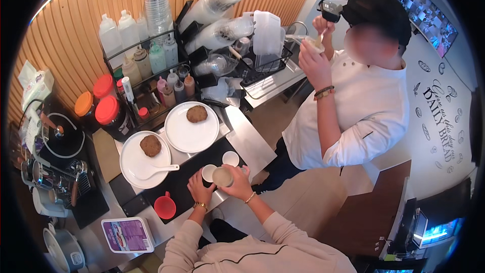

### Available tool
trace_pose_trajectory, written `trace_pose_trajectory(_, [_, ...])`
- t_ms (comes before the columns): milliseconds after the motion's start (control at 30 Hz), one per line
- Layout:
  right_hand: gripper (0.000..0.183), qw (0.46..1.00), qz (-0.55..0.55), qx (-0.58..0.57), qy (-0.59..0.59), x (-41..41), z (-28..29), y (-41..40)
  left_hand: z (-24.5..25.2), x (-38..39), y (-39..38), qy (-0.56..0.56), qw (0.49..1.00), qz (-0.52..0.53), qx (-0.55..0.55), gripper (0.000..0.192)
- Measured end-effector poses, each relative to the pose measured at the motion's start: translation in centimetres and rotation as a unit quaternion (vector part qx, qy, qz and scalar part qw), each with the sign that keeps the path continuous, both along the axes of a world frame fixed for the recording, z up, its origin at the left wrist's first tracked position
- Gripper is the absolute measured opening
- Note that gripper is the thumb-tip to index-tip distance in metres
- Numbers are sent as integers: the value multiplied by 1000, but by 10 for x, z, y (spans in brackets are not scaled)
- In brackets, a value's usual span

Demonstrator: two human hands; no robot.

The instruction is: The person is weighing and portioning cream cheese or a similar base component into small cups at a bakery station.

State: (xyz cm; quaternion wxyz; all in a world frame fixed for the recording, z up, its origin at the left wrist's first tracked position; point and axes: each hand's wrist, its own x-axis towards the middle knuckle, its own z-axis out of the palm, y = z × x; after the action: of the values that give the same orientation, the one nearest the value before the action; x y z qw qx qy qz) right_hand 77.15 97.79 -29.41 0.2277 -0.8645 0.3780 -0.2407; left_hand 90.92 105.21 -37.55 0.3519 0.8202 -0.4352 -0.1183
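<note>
My right hand [240, 182] is closed around a small cup [222, 177] with a beige top or contents. My left hand [199, 189] grips the side of a small white cup [208, 173], right beside the first. Just beyond my right hand stands another white cup [230, 159] on the black mat [189, 182]. To the left, a white plate [130, 167] bears a brown patty [150, 146] and a white spoon [163, 168]. Farther back, a second white plate [185, 136] carries another brown patty [197, 114]. A red mug [165, 207] sits near my left hand.
A co-worker [360, 113] in white stands at the right, holding a small cup [315, 44] and a utensil. Squeeze bottles [157, 57] fill a black rack at the back. A purple-labelled tub [127, 235], a pot [64, 250] and red-lidded jars [110, 110] line the left.
</note>
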Motion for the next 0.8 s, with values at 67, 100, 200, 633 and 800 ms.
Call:
trace_pose_trajectory(67, [71,1000,-8,6,-13,7,0,1,-1,3,1,2,1000,-2,8,75])
trace_pose_trajectory(100, [71,1000,-11,2,-15,7,1,1,0,2,1,1,1000,-5,4,75])
trace_pose_trajectory(200, [69,1000,-20,1,-20,6,7,-2,7,3,-2,12,1000,-12,-16,75])
trace_pose_trajectory(633, [69,994,-90,14,-62,-24,-5,0,-23,-6,3,-74,997,-29,-5,80])
trace_pose_trajectory(800, [69,989,-135,-7,-63,-44,10,-1,-13,-6,-4,-60,998,-35,12,80])
